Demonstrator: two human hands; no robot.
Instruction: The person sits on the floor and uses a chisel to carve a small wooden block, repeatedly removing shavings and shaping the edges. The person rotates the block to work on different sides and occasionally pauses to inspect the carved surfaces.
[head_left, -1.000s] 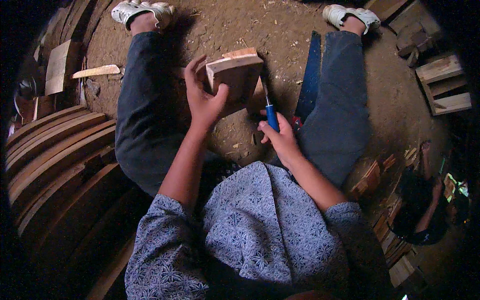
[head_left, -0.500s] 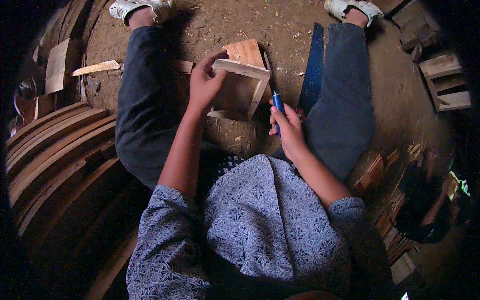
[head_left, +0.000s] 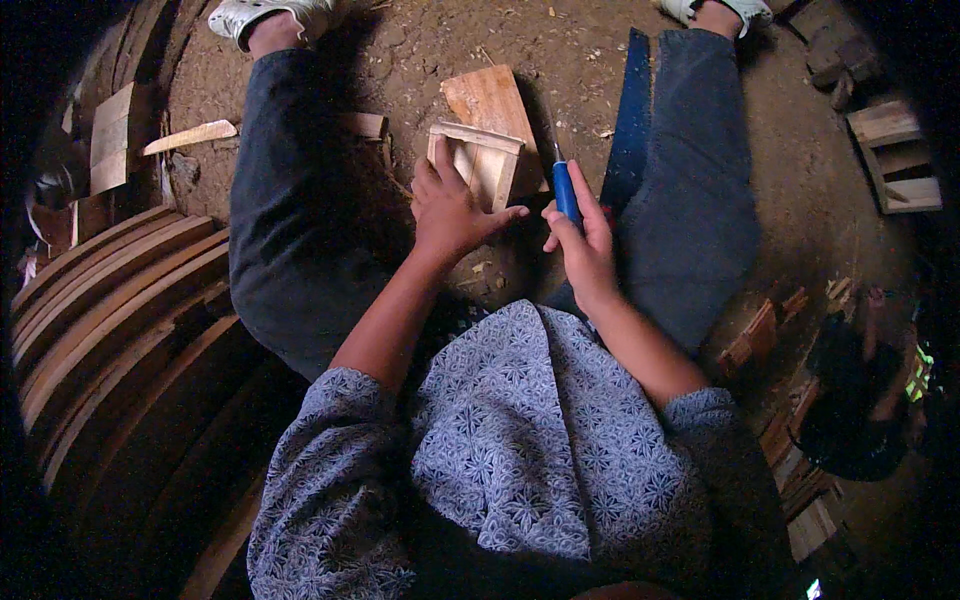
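Note:
A small wooden frame-like box (head_left: 487, 170) stands between my legs, its pale inner boards showing. My left hand (head_left: 450, 213) is at its near left side, fingers spread and thumb stretched out to the right; the fingertips overlap the box's left edge. My right hand (head_left: 588, 240) is wrapped round the handle of a blue-handled tool (head_left: 566, 190) with a slim metal shaft pointing away from me. Its tip is hard to make out against the ground. Behind the box a reddish-brown wooden board (head_left: 497, 95) lies on the dirt floor.
A blue saw blade (head_left: 630, 125) lies along my right leg. Curved planks (head_left: 120, 270) are stacked at the left. Another wooden frame (head_left: 893, 150) is at the far right, with wood scraps (head_left: 755, 335) nearer. A small block (head_left: 362, 124) sits by my left leg.
My left hand has come off the box's far left corner to its near side, fingers now spread. The box has turned, showing its lighter inner boards. The right hand has shifted slightly right with the tool.

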